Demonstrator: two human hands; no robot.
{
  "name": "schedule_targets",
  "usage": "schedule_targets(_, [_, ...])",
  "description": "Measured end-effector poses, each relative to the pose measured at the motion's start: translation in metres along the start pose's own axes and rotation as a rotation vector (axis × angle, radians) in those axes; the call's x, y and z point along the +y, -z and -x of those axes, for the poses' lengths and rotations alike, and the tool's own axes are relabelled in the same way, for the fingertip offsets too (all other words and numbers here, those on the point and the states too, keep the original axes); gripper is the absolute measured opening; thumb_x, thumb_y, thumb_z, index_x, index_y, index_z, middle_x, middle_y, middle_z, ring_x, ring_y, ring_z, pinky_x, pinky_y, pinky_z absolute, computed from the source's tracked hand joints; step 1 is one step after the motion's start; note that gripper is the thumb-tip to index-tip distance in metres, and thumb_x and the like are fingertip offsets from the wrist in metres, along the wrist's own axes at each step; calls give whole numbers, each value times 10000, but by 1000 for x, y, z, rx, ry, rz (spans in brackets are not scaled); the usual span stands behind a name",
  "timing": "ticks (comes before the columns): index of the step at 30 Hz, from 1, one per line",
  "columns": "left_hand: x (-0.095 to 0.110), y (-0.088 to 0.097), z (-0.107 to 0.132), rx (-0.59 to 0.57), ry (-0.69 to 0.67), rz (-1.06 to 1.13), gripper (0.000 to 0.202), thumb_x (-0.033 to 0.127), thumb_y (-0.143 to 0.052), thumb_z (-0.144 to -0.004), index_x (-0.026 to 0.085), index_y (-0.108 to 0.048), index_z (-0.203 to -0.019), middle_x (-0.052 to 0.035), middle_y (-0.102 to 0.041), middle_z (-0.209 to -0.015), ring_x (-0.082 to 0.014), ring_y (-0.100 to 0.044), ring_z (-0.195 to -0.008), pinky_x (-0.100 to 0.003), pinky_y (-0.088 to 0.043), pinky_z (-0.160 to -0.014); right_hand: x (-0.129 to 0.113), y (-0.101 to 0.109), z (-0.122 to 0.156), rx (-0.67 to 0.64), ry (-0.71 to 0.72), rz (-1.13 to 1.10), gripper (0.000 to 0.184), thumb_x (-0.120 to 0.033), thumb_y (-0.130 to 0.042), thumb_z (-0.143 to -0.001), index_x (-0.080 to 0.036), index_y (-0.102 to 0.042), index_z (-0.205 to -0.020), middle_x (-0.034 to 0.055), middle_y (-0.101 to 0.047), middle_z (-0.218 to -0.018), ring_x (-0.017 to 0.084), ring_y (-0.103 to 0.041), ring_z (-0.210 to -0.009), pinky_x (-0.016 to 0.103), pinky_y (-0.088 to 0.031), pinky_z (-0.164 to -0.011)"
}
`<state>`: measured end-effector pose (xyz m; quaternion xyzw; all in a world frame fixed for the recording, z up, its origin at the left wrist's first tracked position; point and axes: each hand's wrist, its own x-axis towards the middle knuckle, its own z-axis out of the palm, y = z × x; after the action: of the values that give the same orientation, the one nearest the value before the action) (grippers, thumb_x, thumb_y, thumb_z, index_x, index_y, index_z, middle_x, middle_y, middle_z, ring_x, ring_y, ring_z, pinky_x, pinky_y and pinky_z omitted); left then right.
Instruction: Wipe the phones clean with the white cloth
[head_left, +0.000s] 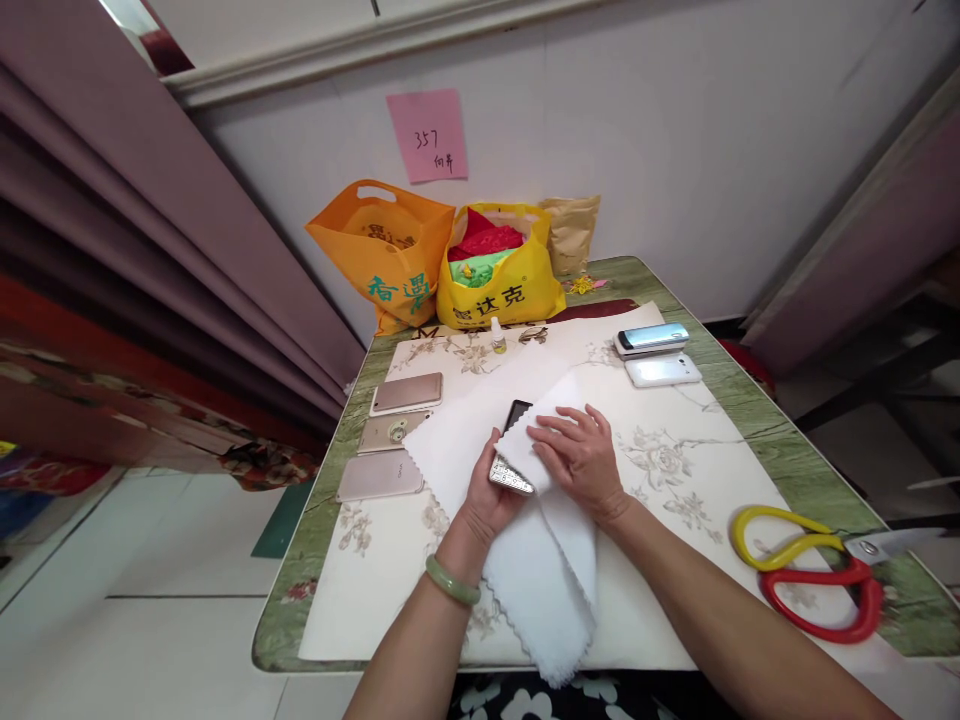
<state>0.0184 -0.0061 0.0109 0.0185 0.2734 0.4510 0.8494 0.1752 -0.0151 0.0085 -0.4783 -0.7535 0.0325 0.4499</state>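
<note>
My left hand (489,495) grips a phone (513,448) by its lower end, holding it over the table. A white cloth (540,570) with a scalloped edge is draped over the phone and hangs toward me. My right hand (581,452) lies flat on the cloth, fingers stretched out, pressing it against the phone's face. Only the phone's dark top corner and silvery lower edge show. A green bangle (452,581) circles my left wrist.
Three phones (391,432) lie in a column at the left of the white floral mat (675,470); two more (656,352) sit at the far right. Red-and-yellow scissors (814,570) lie at the right. A small bottle (497,336), orange bag (382,255) and yellow bag (496,272) stand at the back.
</note>
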Motion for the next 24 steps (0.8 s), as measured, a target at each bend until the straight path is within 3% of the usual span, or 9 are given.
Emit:
schedule_targets(3, [1, 2, 2, 22, -23, 2, 353, 384, -551, -886, 92, -630, -1068, -99, -725, -969, -209, -688, -887, -329, -519, -866, -2, 1, 1, -86, 128, -63, 287, -323, -575, -905, -317, -658, -1179, 1, -698, -1153, 249, -527, -1204, 530, -239, -1117])
schedule_targets(5, [3, 3, 4, 42, -23, -7, 365, 408, -557, -875, 88, -637, -1031, -109, -721, -923, -219, -689, -869, -339, -526, -855, -9, -1, 3, -155, 269, -174, 330, -351, -570, -903, -302, -632, -1223, 2, -687, -1184, 231, -539, -1195, 504, -266, -1119])
schedule_targets(7, [3, 4, 5, 53, -37, -7, 379, 425, -563, -866, 87, -639, -1018, -111, -716, -889, -221, -689, -849, -338, -535, -836, -14, -3, 5, -170, 315, -244, 330, -371, -582, -895, -295, -640, -1210, 5, -691, -1178, 219, -562, -1165, 487, -298, -1107])
schedule_targets(11, [3, 1, 4, -4, -4, 3, 423, 430, -554, -876, 71, -615, -1091, -128, -708, -955, -212, -688, -860, -318, -551, -781, -9, -6, 3, -125, 186, -259, 192, -328, -598, -897, -311, -709, -1053, -2, -726, -1078, 200, -611, -1074, 452, -382, -1028])
schedule_targets(13, [2, -1, 4, 3, 8, -3, 403, 423, -564, -876, 74, -619, -1069, -111, -711, -901, -186, -689, -776, -288, -555, -708, -3, -6, 1, -97, 117, -244, 157, -319, -605, -899, -303, -724, -1001, 3, -736, -1034, 198, -625, -1030, 432, -412, -981])
schedule_targets(18, [2, -3, 3, 72, -31, -146, 337, 434, -565, -871, 113, -648, -927, -76, -704, -743, -186, -667, -599, -302, -535, -565, 9, -5, -1, 10, -62, -104, 180, -319, -590, -917, -268, -711, -1039, 31, -727, -1018, 197, -633, -951, 381, -443, -873])
schedule_targets(24, [2, -1, 4, 25, 22, -197, 394, 476, -553, -870, 99, -665, -904, -94, -706, -743, -200, -661, -585, -318, -521, -558, 5, -2, -1, 60, -68, 9, 140, -338, -638, -883, -279, -722, -978, 25, -715, -960, 200, -608, -904, 412, -381, -931])
